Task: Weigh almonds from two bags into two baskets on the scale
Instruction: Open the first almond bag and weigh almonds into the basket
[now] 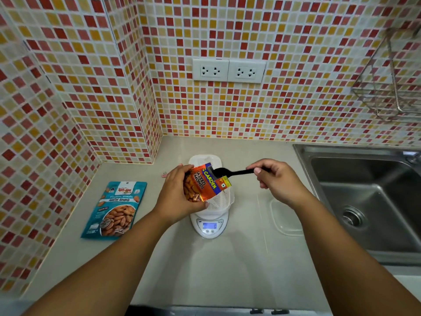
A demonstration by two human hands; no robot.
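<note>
Left hand (176,195) grips an orange almond bag (202,184) above a white basket (218,201) on the scale (210,226); right hand (276,179) pinches a black spoon (232,172) at its mouth.

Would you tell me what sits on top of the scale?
A white basket sits on the scale; the orange almond bag in the left hand hides part of its inside.

Both bare forearms reach forward over the counter. The left hand (176,192) curls around an orange bag (200,183), thumb underneath. The right hand (276,179), held level with it, pinches a black spoon (232,172) between thumb and fingertips.
</note>
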